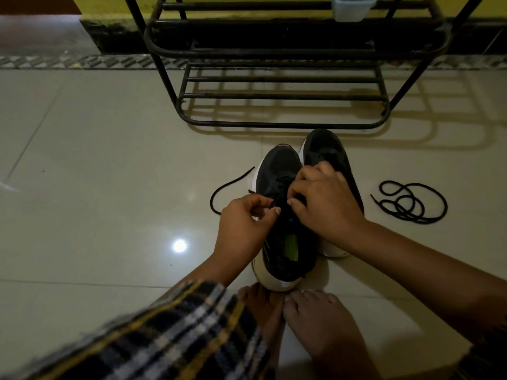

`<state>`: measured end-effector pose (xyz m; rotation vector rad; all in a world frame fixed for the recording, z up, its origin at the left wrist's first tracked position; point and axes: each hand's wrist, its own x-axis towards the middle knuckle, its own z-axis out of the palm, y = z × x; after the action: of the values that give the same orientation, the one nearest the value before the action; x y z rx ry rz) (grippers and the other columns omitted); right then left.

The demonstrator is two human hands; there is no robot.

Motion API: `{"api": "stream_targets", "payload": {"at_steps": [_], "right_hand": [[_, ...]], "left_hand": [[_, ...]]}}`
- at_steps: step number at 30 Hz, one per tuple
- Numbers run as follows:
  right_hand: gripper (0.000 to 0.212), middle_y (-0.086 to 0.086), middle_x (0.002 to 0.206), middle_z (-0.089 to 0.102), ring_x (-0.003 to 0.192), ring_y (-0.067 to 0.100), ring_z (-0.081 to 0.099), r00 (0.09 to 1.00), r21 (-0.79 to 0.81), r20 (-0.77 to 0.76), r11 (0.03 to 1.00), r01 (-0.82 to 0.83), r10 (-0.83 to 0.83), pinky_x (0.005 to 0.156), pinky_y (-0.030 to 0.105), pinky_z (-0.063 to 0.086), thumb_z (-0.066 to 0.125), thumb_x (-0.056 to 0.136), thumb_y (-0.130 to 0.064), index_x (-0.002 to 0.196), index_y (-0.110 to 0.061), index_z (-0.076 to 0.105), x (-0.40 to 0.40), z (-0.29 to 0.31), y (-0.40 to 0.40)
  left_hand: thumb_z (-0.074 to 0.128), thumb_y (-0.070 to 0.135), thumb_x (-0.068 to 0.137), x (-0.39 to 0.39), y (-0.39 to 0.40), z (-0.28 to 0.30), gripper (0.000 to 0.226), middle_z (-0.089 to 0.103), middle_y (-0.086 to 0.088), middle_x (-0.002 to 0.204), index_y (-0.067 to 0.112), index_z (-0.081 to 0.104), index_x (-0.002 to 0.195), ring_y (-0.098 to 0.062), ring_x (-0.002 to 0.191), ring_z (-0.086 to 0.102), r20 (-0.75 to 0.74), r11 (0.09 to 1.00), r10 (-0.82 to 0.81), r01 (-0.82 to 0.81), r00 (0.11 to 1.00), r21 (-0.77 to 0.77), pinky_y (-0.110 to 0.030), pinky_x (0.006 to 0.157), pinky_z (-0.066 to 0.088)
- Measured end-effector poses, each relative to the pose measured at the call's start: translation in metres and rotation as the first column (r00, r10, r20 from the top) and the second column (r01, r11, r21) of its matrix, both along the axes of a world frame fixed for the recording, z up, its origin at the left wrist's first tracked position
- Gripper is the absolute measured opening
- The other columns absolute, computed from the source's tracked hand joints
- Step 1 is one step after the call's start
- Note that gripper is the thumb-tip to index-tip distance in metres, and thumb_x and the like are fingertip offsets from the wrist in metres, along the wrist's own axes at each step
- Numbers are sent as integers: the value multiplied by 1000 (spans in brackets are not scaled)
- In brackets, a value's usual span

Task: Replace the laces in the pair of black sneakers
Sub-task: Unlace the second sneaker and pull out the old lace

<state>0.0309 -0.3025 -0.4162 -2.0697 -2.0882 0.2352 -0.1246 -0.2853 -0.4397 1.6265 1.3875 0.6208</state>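
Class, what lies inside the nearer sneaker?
Inside the nearer sneaker a green insole patch shows at the heel. Further forward, the left hand and right hand pinching the lace cover the tongue area.

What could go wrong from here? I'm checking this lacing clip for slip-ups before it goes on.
The light is dim and the lace is black on the black near sneaker, so the fingers may miss an eyelet. The lace's free end trails loose on the floor at the left and could be pulled right through. The coiled spare lace lies in loops that may tangle when lifted.
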Motion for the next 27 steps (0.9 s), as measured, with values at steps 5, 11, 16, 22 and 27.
{"api": "stream_targets", "payload": {"at_steps": [5,11,16,22,27], "right_hand": [[17,-2,106,55,107,21,43,998,2,-54,1000,12,-12,81,29,27,57,88,-30,99,-20,65,2,2,0],[24,-5,103,47,109,18,38,999,-78,-39,997,-17,14,87,30,30,56,90,-38,104,-22,67,1,5,1],[10,-7,83,45,91,16,40,985,-9,-172,1000,-21,20,76,30,33,61,83,-26,77,-19,63,5,1,0],[18,0,66,53,67,14,52,653,-17,-731,962,273,-198,64,18,42,60,79,-9,63,-17,57,28,24,14],[27,6,63,45,77,29,65,-211,-219,-963,948,232,-171,65,30,54,39,88,-1,63,-10,43,29,47,19]], "left_hand": [[69,22,84,0,0,1,9,70,2,83,17,72,90,-4,76,63,7,1000,3,-3,1000,-13,-20,67,53],[69,23,84,1,-2,4,8,69,3,82,19,72,91,-3,77,63,-1,1000,-19,19,1000,-4,-17,67,52],[68,23,84,1,-3,4,11,70,4,83,18,72,93,-2,78,63,-14,999,-30,30,999,17,-16,66,50],[69,23,84,-2,0,1,11,70,3,81,17,72,93,-5,76,63,-9,1000,3,-3,1000,-6,-19,68,51],[69,22,84,-2,0,1,10,69,2,81,17,72,92,-6,76,63,1,1000,12,-12,1000,-22,-16,66,50]]}}
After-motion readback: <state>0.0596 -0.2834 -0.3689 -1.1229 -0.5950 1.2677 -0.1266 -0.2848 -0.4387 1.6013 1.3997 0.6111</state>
